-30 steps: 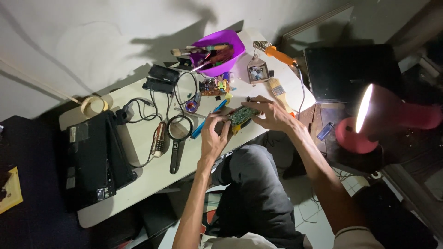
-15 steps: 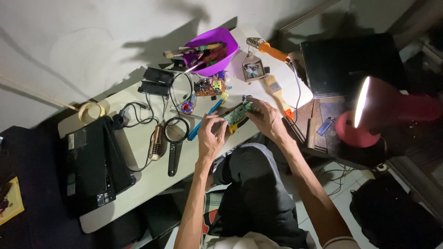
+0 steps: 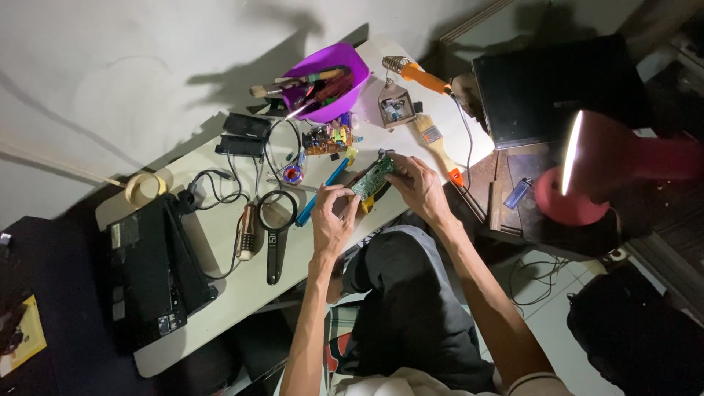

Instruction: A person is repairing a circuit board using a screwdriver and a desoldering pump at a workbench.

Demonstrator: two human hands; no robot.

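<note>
Dim room, pale wall, white narrow table (image 3: 220, 242) running diagonally, lit by a red desk lamp (image 3: 587, 180) at right.

Grip: both hands were closed on a small green circuit board (image 3: 372, 178), held just above the table's near edge. Left hand (image 3: 334, 220) pinched its lower end, fingers curled together; right hand (image 3: 418, 187) clamped the upper end, thumb on the board face. Something yellow showed under the board; couldn't tell what it was.

Just beside the board: a blue pen-like tool (image 3: 323, 192) lay flat on the table, angled toward the left hand. Near it, a small spool (image 3: 292, 174) and a second circuit board (image 3: 326, 138) crowded with coloured parts. A black magnifying glass (image 3: 276, 235) lay left of the hands, a brown handled tool (image 3: 247, 231) beside it, black cables (image 3: 220, 187) looped around.

Further out: purple bowl (image 3: 330, 92) full of brushes and tools at the wall edge, orange-handled soldering iron (image 3: 419, 75), paintbrush (image 3: 438, 147) with a wooden handle, small house-shaped box (image 3: 396, 106). Roll of tape (image 3: 145, 188) and a black flat device (image 3: 150, 271) at the far left end; that device carried a small pale rectangular label near its top corner. Blue lighter (image 3: 517, 192) on a dark side stand at right.

Nothing stood between hands and board.
</note>
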